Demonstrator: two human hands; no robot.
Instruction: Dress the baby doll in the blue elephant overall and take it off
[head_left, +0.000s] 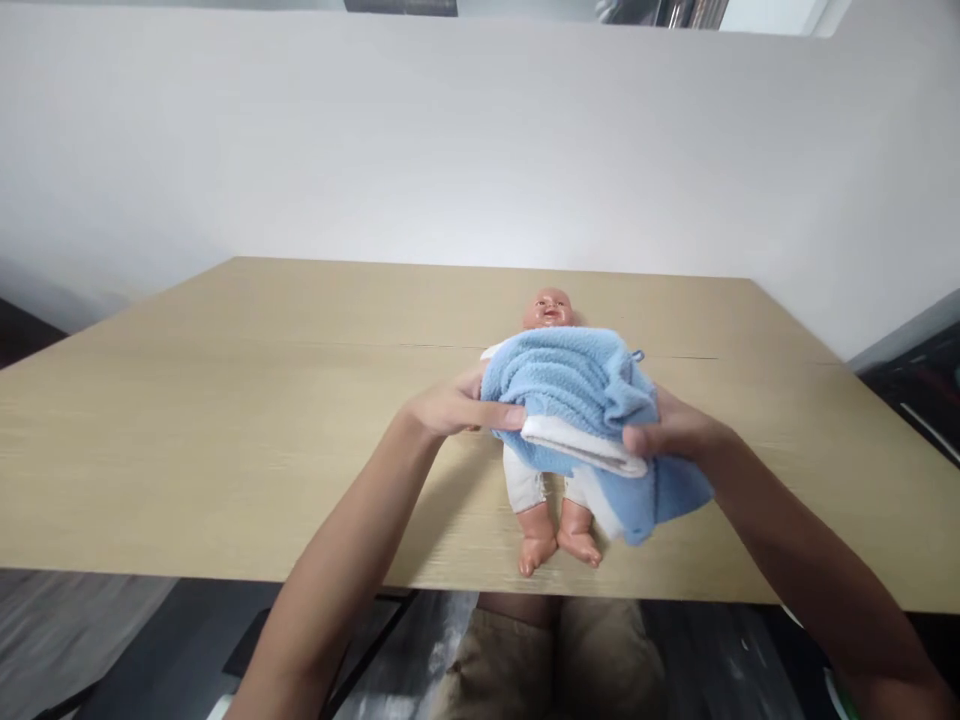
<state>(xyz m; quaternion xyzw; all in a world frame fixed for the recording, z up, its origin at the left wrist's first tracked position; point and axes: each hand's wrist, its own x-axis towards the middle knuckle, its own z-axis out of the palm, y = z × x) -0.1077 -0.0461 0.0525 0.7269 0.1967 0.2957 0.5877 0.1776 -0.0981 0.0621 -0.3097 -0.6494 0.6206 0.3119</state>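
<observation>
A bunched light-blue fleecy garment (566,375) with a white trimmed opening is held up between my two hands. My left hand (469,405) grips its left side, thumb on the front by the white trim, the other fingers hidden by the cloth. On the right side my right hand (675,430) pinches it near the end of the trim, with a blue flap hanging below. Under the garment a baby doll (538,535) lies on its back, head away from me, bare feet toward me. White clothing shows on its legs; its torso is mostly covered from sight.
The wooden table (225,420) spreads out on both sides of the doll, its front edge just past the doll's feet. A white wall (450,140) stands behind it. My lap (555,660) is below the front edge. Dark objects (919,380) are at the far right.
</observation>
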